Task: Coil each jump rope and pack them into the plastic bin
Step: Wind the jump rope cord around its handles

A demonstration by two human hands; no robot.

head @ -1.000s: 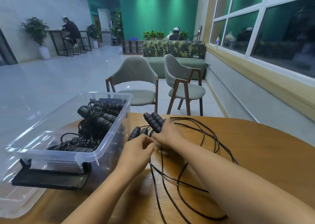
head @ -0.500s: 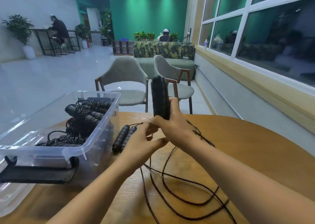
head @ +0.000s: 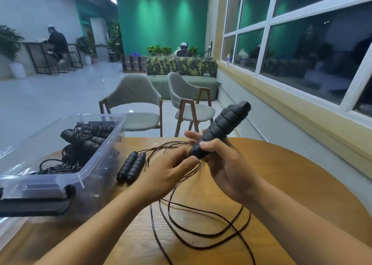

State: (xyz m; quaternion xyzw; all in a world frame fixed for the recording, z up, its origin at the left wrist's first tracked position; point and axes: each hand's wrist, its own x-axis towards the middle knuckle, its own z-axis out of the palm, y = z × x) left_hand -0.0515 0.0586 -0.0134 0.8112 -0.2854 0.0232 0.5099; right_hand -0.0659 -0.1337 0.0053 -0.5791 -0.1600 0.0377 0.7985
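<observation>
Your right hand grips the handles, tilted up-right away from you; your left hand, grip unclear, meets the cord at their base, plastic bin further left.

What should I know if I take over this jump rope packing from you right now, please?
Right hand grips one rope's paired handles, raised and tilted.
Left hand is at the cord below them; grip unclear.
That cord lies loose on the table.
A second pair of handles lies beside the plastic bin, its cord uncoiled.
Done: several coiled ropes in the bin.
Left: coil both ropes, pack them.
</observation>
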